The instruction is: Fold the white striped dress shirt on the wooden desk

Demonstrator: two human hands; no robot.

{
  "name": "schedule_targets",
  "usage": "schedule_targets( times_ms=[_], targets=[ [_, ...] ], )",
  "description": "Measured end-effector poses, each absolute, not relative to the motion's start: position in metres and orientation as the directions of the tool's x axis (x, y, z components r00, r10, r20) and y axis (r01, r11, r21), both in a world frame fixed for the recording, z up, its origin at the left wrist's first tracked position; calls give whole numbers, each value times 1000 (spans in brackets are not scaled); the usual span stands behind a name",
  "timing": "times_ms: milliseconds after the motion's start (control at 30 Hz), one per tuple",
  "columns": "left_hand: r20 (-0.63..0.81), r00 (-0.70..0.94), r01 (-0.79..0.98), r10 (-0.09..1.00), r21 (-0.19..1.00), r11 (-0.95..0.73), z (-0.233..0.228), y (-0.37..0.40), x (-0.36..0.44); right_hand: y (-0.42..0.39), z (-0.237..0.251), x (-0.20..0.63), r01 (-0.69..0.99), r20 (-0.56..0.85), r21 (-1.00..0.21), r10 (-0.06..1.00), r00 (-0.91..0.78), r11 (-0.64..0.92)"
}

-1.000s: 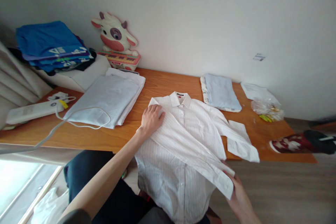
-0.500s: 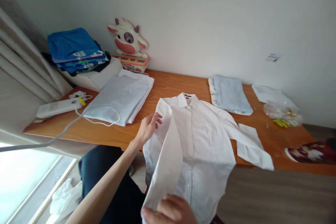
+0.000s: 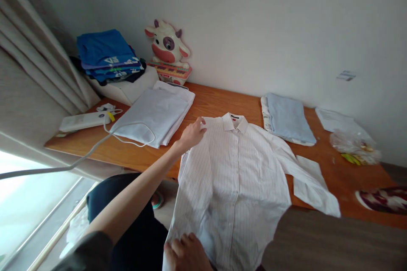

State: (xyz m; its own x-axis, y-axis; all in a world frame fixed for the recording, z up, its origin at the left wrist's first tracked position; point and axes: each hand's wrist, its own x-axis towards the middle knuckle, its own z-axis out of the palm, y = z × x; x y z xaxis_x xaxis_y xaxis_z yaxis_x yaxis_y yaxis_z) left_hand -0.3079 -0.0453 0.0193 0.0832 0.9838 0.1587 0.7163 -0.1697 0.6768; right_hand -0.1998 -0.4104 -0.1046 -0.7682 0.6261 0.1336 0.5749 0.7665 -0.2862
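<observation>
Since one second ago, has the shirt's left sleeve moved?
Yes. The sleeve lay diagonally across the shirt front; now it lies along the shirt's left edge, cuff under the right hand.

Soft daylight fills the frame, coming in from the overexposed window patch [image 3: 28, 190] at eight o'clock, blown out to near white. The pale grey wall [image 3: 254, 21] sits evenly lit, dimming toward the one o'clock corner. Shadows are faint: a gentle one hangs under the orange-brown wooden table [image 3: 216, 101]. No harsh glare on the white pinstriped dress shirt [image 3: 235, 169], stripes crisp at centre. Edges bow with wide-angle distortion, and the beige pleated curtain [image 3: 38, 59] at ten o'clock smears slightly.
</observation>
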Motion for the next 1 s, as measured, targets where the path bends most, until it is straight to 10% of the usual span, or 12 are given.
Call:
schedule_targets(
  times_ms=[367, 533, 700, 833, 1000],
  targets=[
    [352, -93, 511, 931, 820, -259, 3, -35, -316, -418, -112, -173, 772, -228, -381, 758, -611, 508],
    [437, -435, 348, 787, 888, -300, 18, -137, -318, -405, -91, -149, 676, -338, -522, 602, -723, 520],
    [280, -759, 187, 588, 959, -215, -46, -275, -309, -378, -60, -132, 639, -285, -708, 707, -647, 299],
    [-95, -553, 40, 828, 989, 140, -110, -317, -300, -357, -37, -113, 529, -262, -844, 793, -550, 89],
    [-211, -292, 77, 933, 967, 243, -132, -318, -305, -349, -18, -83, 305, -265, -942, 868, -420, -140]
  ],
)
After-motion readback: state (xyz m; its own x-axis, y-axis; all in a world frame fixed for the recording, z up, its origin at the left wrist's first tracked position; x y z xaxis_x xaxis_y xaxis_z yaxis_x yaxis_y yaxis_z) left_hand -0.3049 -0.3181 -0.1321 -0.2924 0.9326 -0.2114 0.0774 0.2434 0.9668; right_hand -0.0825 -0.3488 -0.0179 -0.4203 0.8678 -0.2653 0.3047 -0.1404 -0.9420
